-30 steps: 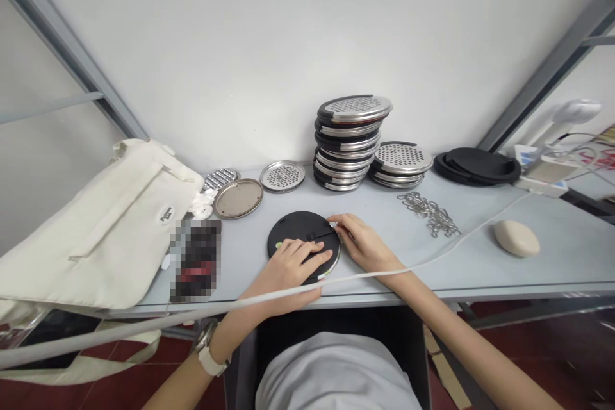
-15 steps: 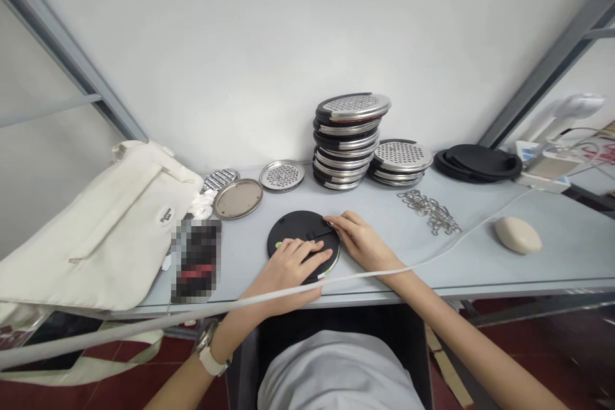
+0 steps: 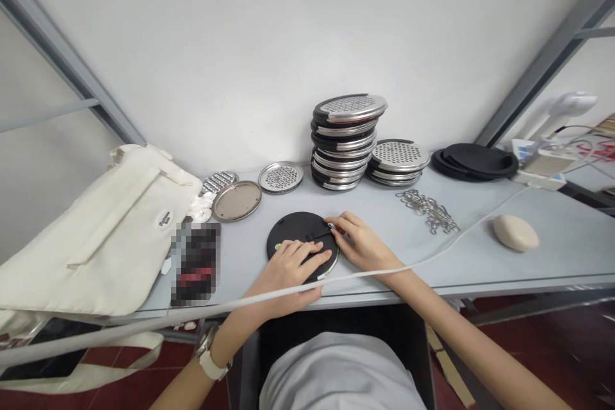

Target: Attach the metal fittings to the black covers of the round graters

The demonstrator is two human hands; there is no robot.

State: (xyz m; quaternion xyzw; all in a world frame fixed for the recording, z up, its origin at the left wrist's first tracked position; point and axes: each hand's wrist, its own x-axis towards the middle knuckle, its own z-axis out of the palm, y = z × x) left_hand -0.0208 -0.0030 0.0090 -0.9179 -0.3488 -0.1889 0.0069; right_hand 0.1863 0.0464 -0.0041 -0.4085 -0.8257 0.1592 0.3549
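Note:
A round black disc (image 3: 295,227), the underside of a grater-like plate, lies flat on the table near its front edge. My left hand (image 3: 293,266) rests on the disc's near part with its fingers spread. At the disc's right edge, my right hand (image 3: 358,240) pinches a small shiny metal piece (image 3: 330,225) between thumb and fingers; its shape is mostly hidden. A thin dark slot or bar runs across the disc towards those fingertips. To the right lies a pile of small metal loops (image 3: 427,210).
Behind stand a tall stack of round graters (image 3: 346,147) and a shorter stack (image 3: 398,160). Black discs (image 3: 475,161) and a beige rounded object (image 3: 516,232) are on the right. Loose metal plates (image 3: 237,200) and a cream bag (image 3: 106,230) lie left. A white cable (image 3: 269,296) crosses in front.
My right fingertips have shifted slightly down and inward along the disc's edge. My left hand stays on the disc. The camera view has moved slightly.

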